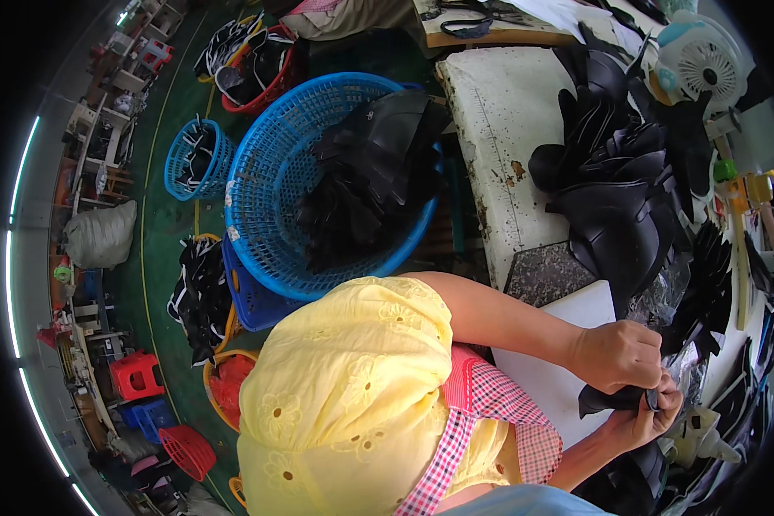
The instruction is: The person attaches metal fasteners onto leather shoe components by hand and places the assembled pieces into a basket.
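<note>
Counter [506,129]: black pieces [617,198] apparently waiting.
Left hand [621,355], right hand [658,413]: gripping dark piece [606,401], seemingly midway.
Basket [271,185]: I'm seeing more, status unclear.

Yel. short-slv. top [344,361] w/ floral eyelets [277,413], pink/blk/wht check apron [509,404] w/ matching strap [434,464].
</note>
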Tool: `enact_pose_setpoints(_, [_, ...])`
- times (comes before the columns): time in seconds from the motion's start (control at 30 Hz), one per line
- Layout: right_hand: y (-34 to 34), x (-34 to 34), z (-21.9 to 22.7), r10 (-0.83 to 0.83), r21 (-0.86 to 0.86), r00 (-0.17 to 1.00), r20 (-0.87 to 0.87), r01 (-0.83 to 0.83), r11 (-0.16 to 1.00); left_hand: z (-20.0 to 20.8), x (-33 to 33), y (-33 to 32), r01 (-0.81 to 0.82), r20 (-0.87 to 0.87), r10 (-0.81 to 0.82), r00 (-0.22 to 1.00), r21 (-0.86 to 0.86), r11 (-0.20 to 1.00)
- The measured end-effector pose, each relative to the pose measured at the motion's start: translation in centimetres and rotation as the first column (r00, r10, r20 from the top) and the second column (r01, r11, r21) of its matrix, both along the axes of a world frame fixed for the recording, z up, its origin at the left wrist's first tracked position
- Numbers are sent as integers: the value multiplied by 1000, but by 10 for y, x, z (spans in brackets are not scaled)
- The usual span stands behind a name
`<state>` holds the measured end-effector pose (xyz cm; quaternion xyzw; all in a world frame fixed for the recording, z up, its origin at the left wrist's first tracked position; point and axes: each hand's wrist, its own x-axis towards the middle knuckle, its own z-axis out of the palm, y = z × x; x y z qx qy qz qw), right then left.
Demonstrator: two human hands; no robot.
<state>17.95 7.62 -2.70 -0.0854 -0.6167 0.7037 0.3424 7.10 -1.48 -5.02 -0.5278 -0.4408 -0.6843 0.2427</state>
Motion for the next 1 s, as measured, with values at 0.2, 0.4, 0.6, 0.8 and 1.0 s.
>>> enact_pose_setpoints(0.2, [13, 4, 9, 56, 519, 995, -79, -7, 855, 6, 5, -4, 644, 616, -448, 648, -129, 754])
enact_pose_setpoints(0.4, [3, -18, 8, 87, 433, 992, 94, -119, 894, 1, -2, -21, 411, 528, -173, 832, -375, 831])
enact_pose_setpoints(0.6, [13, -2, 3, 141, 359, 978, 155, -189, 914, 7, 5, -21, 543, 675, -171, 717, -387, 745])
enact_pose_setpoints(0.8, [19, 3, -18, -194, 564, 961, 196, 52, 824, 1, -4, -17, 617, 651, -156, 743, -574, 539])
enact_pose_setpoints(1.0, [75, 25, 31, -607, 763, 696, -384, 609, 216, 44, -45, 31, 491, 571, -132, 810, -538, 685])
